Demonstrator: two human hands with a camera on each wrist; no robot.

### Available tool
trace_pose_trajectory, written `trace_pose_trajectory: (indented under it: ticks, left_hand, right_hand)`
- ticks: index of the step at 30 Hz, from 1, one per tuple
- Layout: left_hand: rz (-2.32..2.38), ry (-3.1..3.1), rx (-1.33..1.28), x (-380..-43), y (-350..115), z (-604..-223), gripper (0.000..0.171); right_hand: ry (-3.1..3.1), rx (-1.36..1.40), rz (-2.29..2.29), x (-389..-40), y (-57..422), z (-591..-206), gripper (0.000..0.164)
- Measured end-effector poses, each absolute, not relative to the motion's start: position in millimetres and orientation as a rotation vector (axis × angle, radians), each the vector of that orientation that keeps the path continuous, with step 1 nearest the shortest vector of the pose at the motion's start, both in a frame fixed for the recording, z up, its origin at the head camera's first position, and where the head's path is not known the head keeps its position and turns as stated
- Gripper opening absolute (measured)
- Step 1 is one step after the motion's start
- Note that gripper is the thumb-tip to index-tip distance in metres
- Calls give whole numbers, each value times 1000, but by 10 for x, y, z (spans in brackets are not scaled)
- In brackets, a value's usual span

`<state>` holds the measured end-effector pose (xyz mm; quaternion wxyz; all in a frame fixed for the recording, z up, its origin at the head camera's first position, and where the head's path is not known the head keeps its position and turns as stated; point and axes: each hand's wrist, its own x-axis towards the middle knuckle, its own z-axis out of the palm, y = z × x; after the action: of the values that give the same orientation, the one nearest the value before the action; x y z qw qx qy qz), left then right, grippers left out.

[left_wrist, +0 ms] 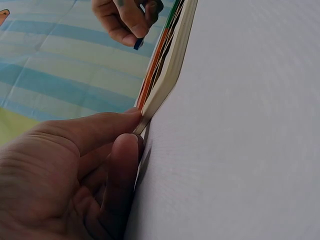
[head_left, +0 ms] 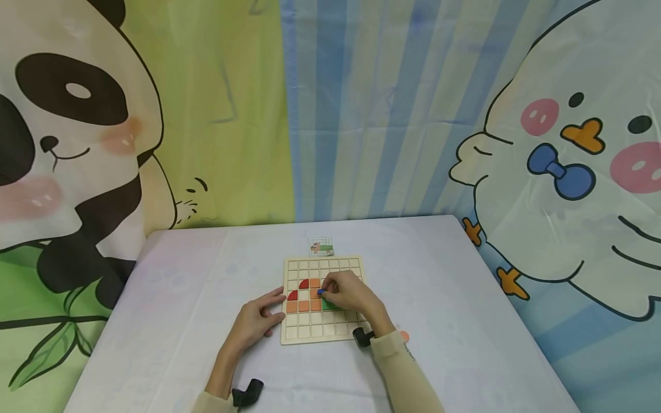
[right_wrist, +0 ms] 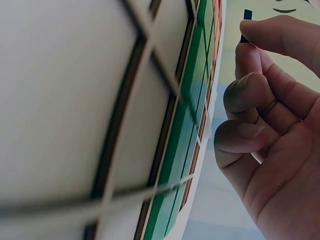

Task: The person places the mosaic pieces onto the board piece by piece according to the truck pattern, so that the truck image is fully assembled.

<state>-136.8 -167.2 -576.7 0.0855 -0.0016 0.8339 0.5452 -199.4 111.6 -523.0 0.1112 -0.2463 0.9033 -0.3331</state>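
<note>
My right hand (head_left: 347, 289) pinches a small dark-blue tile (right_wrist: 246, 25) between thumb and forefinger, over the middle of a pale wooden grid board (head_left: 310, 332). In the right wrist view, its other fingers curl loosely towards the palm. Two red rounded pieces (head_left: 303, 284) and several orange squares (head_left: 291, 306) lie in the board's cells. Green tiles (head_left: 329, 305) sit to their right, partly under my right hand. My left hand (head_left: 253, 321) touches the board's left edge, its thumb and forefinger stretched out. In the left wrist view, the fingertips (left_wrist: 134, 114) meet the board's rim.
A small card (head_left: 321, 246) with a coloured grid picture lies just beyond the board. An orange-pink piece (head_left: 404, 336) shows beside my right sleeve (head_left: 405, 367), partly hidden. The white tabletop (head_left: 444, 275) extends around the board, and printed curtains (head_left: 372, 115) hang behind it.
</note>
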Motion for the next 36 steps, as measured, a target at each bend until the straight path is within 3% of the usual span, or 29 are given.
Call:
trace_pose_trajectory:
  ticks: [36]
  left_hand:
    - [1619, 2510, 6, -1360, -1664, -5787, 55]
  right_hand:
    - [2713, -667, -842, -1972, 692, -5251, 5]
